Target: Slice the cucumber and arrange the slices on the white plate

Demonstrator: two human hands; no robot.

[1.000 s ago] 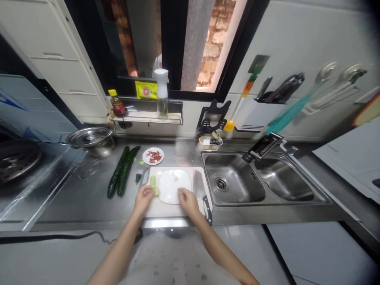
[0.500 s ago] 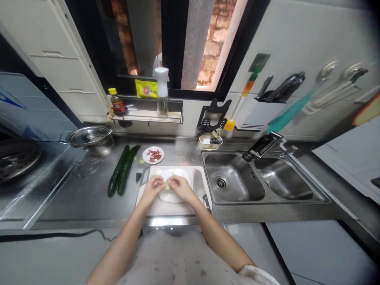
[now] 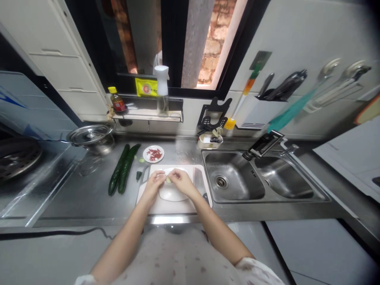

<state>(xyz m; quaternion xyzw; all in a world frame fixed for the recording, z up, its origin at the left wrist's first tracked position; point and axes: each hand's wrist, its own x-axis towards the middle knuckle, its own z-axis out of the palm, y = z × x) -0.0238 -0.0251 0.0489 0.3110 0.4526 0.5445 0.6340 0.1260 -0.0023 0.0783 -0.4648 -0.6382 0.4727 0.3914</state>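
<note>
A white plate [image 3: 173,194] lies on the pale cutting board [image 3: 175,208] at the counter's front. Over its upper part my right hand [image 3: 180,182] pinches a small pale green slice [image 3: 168,180]. My left hand [image 3: 154,185] is at the plate's left edge, its fingers drawn together close to the slice; what they hold, if anything, is too small to make out. A knife [image 3: 198,180] lies on the board's right side, partly behind my right forearm. Left of the board are a dark green end piece [image 3: 138,175] and two whole cucumbers [image 3: 126,168].
A small plate of chopped red bits [image 3: 154,154] stands behind the board. The double sink [image 3: 234,178] is on the right, a lidded steel pot [image 3: 92,138] at the back left. A shelf [image 3: 145,115] holds bottles.
My right hand has moved slightly up and left over the plate, and the slice has shifted with it. The right forearm now covers more of the knife.
</note>
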